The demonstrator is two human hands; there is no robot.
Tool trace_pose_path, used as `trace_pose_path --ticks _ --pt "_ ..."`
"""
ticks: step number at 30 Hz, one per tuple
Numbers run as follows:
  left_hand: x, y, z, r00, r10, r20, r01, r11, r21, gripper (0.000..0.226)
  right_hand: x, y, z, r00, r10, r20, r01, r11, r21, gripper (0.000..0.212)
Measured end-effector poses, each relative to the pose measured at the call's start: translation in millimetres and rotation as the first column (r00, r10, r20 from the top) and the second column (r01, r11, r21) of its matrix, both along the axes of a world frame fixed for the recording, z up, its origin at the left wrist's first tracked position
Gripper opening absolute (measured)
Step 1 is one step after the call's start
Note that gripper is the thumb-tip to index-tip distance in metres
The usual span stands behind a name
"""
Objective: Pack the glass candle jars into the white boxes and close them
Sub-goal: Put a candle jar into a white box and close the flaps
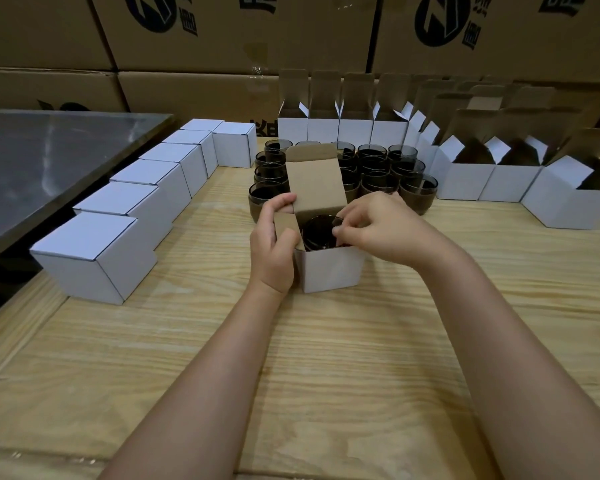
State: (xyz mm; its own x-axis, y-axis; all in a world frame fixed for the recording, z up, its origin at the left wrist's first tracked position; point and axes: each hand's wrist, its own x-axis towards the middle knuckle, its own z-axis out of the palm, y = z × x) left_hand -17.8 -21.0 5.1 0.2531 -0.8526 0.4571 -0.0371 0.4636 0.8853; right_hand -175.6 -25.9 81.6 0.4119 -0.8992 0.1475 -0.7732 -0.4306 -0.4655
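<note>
At frame centre on the wooden worktop [326, 358] stands an open white box [329, 268] with its lid [316, 185] raised and a dark glass candle jar [321, 233] inside. The left hand [274, 244] has its grip clamped on the left flap [286, 223]. The right hand [374, 226] has its grip pinched on the box's right edge.

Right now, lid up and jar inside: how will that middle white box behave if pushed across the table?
Probably slides rather than tips: the open box is squat with a flat base. The dark glass jar inside likely makes it bottom-heavy and fragile. The raised lid flap is thin card, so it likely bends if pushed there.
</note>
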Motion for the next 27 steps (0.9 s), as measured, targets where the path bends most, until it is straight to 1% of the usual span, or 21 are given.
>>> trace_pose_path --ticks 2,5,6,7,8,10,11,13,15,17,19,20,21,23,25,27 --pt "0.1 -0.1 -0.4 1.0 -0.005 -0.004 0.005 1.0 -0.001 0.052 2.1 -2.8 -3.0 0.994 -0.018 -0.11 0.015 0.999 -0.03 0.025" --pt "-0.6 1.1 0.5 1.0 -0.007 -0.007 0.008 1.0 0.004 0.054 2.6 -2.5 -3.7 0.988 0.002 -0.156 -0.004 1.0 -0.013 0.025" --pt "-0.6 1.8 1.8 1.0 -0.012 -0.008 0.012 1.0 0.007 0.053 2.4 -1.3 -3.4 0.993 0.014 -0.121 -0.015 1.0 -0.012 0.022" --pt "-0.7 2.6 2.7 1.0 -0.018 -0.005 0.018 1.0 0.006 0.052 2.4 0.4 -2.7 0.999 0.016 -0.034 -0.017 1.0 -0.021 0.02" --pt "-0.9 3.5 3.5 1.0 -0.024 0.003 0.024 1.0 0.001 0.051 2.5 1.7 -1.4 0.996 0.008 0.086 -0.004 0.999 -0.046 0.02" --pt "-2.1 5.4 5.0 1.0 -0.029 0.009 0.029 1.0 -0.008 0.057 1.6 1.6 2.9 0.942 -0.026 0.334 0.064 0.992 -0.106 0.024" --pt "-2.5 6.1 5.7 1.0 -0.028 0.004 0.028 1.0 0.0 0.063 0.2 -0.2 5.4 0.894 -0.043 0.446 0.093 0.991 -0.091 0.028" --pt "-2.5 7.1 7.5 0.999 -0.046 -0.011 0.046 0.999 0.02 0.073 -2.0 -4.4 7.5 0.789 -0.089 0.608 0.083 0.996 0.037 0.034" --pt "-1.2 4.6 6.2 0.996 -0.081 -0.036 0.083 0.996 0.036 0.072 -4.4 -7.3 4.1 0.699 -0.142 0.7 0.019 0.983 0.181 0.042" --pt "-0.8 3.0 4.8 0.995 -0.097 -0.013 0.097 0.994 0.044 0.059 -9.2 -10.6 -1.6 0.642 -0.172 0.747 -0.02 0.97 0.241 0.051" --pt "-2.0 3.6 5.8 0.995 -0.1 0.01 0.099 0.994 0.053 0.049 -13.0 -14.2 -7.0 0.653 -0.179 0.736 -0.02 0.967 0.253 0.058" --pt "-2.6 4.0 7.0 0.995 -0.103 0.014 0.102 0.993 0.059 0.049 -13.5 -15.5 -10.4 0.664 -0.182 0.725 -0.029 0.963 0.268 0.064" --pt "-3.4 4.7 8.3 0.994 -0.109 0.021 0.108 0.992 0.059 0.054 -12.2 -16.4 -14.1 0.665 -0.187 0.723 -0.049 0.955 0.292 0.07" --pt "-5.1 4.7 9.4 0.991 -0.135 0.019 0.134 0.989 0.062 0.077 -6.1 -15.2 -22.7 0.662 -0.181 0.727 -0.082 0.947 0.31 0.077" --pt "-7.1 3.0 9.3 0.988 -0.158 0.001 0.157 0.985 0.068 0.093 0.7 -12.8 -31.1 0.663 -0.17 0.729 -0.053 0.961 0.272 0.078" --pt "-9.7 1.0 8.9 0.981 -0.192 -0.017 0.193 0.978 0.074 0.106 6.4 -11.3 -33.5 0.645 -0.187 0.741 -0.007 0.968 0.25 0.071"
